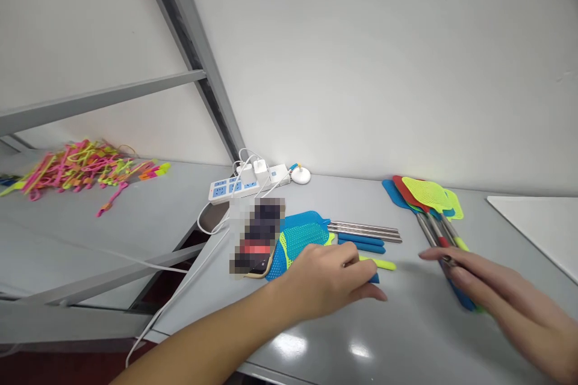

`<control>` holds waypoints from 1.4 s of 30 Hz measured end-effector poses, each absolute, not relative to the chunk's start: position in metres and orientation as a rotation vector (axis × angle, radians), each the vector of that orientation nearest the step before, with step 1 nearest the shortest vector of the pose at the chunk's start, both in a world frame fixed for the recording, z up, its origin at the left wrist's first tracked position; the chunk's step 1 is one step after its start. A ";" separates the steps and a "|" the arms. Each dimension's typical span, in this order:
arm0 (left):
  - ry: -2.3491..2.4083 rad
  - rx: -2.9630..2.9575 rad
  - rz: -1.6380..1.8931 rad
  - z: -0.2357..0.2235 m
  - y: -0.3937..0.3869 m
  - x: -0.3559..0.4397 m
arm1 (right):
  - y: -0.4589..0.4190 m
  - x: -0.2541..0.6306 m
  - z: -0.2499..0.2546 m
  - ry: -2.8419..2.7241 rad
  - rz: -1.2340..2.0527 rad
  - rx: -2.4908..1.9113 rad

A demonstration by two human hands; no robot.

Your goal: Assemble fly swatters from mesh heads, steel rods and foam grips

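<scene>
The left hand (318,280) curls over blue mesh flyswatters (306,239), right hand (508,295) by multicoloured, steel-shafted flyswatters (428,194). Either grip: cannot tell. Shafts suit careful handling.

A person's left hand (332,277), fingers curled, reaches over blue and yellow-green fly swatter parts (307,234) on a gray tabletop (361,337), beside metal rods (365,230). The right hand (501,298) is at the handles of a fanned group of blue, red and yellow-green swatters (427,195). A phone (262,240), its screen pixelated, lies near a white power strip (239,187) with plugged-in chargers; at left, a tangled pink, orange and yellow pile (90,165) covers part of a gray surface.
</scene>
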State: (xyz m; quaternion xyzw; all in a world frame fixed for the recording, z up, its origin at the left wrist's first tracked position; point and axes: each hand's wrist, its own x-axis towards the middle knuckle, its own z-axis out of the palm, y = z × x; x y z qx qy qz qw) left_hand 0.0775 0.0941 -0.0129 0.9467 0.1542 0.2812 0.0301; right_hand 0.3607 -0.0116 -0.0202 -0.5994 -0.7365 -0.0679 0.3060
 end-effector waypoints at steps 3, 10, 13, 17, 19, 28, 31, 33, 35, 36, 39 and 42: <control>0.548 2.970 0.829 -0.014 0.096 0.076 | -0.010 0.341 -0.025 -2.060 -0.268 -1.551; 0.582 2.983 0.694 -0.018 0.093 0.081 | -0.012 0.316 -0.048 -2.280 -0.289 -1.334; 0.558 2.998 0.589 -0.020 0.086 0.083 | -0.013 0.308 -0.052 -2.290 -0.243 -1.291; 0.544 3.036 0.499 -0.021 0.081 0.083 | -0.009 0.304 -0.052 -2.343 -0.254 -1.263; 0.555 3.047 0.493 -0.019 0.082 0.083 | -0.006 0.306 -0.052 -2.345 -0.279 -1.296; 0.609 3.089 0.761 -0.013 0.102 0.085 | 0.006 0.312 -0.055 -2.381 -0.348 -1.476; 0.585 3.106 0.793 -0.018 0.101 0.086 | 0.009 0.313 -0.057 -2.369 -0.334 -1.513; 0.523 3.110 0.775 -0.023 0.096 0.088 | 0.010 0.313 -0.058 -2.360 -0.309 -1.526; 0.425 3.132 0.738 -0.029 0.088 0.090 | 0.011 0.312 -0.059 -2.350 -0.278 -1.534; 0.376 3.149 0.728 -0.031 0.084 0.091 | 0.012 0.312 -0.059 -2.341 -0.271 -1.533; 0.287 3.199 0.695 -0.036 0.074 0.093 | 0.014 0.309 -0.062 -2.318 -0.285 -1.532; 0.340 3.205 0.634 -0.034 0.072 0.093 | 0.016 0.309 -0.066 -2.302 -0.368 -1.547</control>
